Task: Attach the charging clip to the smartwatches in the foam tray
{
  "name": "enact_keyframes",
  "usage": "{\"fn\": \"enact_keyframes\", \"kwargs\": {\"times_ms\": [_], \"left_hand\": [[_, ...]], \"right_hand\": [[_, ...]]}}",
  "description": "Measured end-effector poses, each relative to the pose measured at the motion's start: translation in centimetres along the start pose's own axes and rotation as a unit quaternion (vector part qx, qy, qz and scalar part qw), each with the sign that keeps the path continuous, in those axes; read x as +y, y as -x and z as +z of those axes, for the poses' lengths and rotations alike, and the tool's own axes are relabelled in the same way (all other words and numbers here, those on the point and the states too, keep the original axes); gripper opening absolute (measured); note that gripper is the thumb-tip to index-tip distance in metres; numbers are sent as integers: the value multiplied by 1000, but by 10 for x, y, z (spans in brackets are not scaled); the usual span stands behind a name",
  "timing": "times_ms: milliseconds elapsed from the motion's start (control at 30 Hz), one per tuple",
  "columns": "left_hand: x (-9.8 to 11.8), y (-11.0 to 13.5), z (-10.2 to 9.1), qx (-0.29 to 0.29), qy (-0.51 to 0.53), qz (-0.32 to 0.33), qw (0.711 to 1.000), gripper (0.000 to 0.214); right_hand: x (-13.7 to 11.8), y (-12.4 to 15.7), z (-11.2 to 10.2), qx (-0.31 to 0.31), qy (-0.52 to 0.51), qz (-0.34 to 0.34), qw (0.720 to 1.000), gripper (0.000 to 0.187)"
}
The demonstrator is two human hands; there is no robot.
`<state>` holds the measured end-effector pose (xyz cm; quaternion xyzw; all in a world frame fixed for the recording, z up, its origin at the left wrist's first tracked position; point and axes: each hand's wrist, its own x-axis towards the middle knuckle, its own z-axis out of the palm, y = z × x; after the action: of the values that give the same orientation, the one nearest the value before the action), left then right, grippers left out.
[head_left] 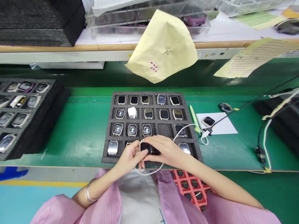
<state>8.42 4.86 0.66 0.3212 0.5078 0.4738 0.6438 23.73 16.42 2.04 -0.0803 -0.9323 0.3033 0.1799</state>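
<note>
While most pockets of the dark grey foam tray [109,137] are filled with small square-faced smartwatch bodies, one dark-screened watch body [146,148] is held above the tray's near edge, between both hands. The left hand [129,157] is closed on the watch's left side, with fingers [143,153] curled around its lower corner. The right hand [166,150] is laid over the watch's right side, its fingers together and pressed on it; whether the piece is pinched from beneath cannot be told. A thin white cable [149,172] is looped below the hands and is run up to the right towards a white sheet of paper [221,126], on which another watch body [208,121] is lying.

By the look of the tray, the work is judged well advanced: lit dials are shown by several watches in the second and third rows, whereas dark faces are shown in the far row. One pocket [164,130] in the third row is seen empty, so at least the held piece is judged unfinished.
</note>
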Motion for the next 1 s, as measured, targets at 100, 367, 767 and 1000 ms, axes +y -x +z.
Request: {"fn": "enact_keyframes", "kwargs": {"times_ms": [100,367,767,1000], "left_hand": [[-1,2,0,4,4,-3,1000,35],[-3,2,-1,18,-24,2,1000,34],[2,-1,-25,12,29,-12,999,32],[5,-11,-23,-16,149,-43,988,35]], "right_hand": [[1,4,2,24,-39,12,999,46],[7,6,2,12,-65,7,998,50],[1,-10,16,8,-141,95,985,52],[3,-18,7,-19,-348,182,919,49]]}}
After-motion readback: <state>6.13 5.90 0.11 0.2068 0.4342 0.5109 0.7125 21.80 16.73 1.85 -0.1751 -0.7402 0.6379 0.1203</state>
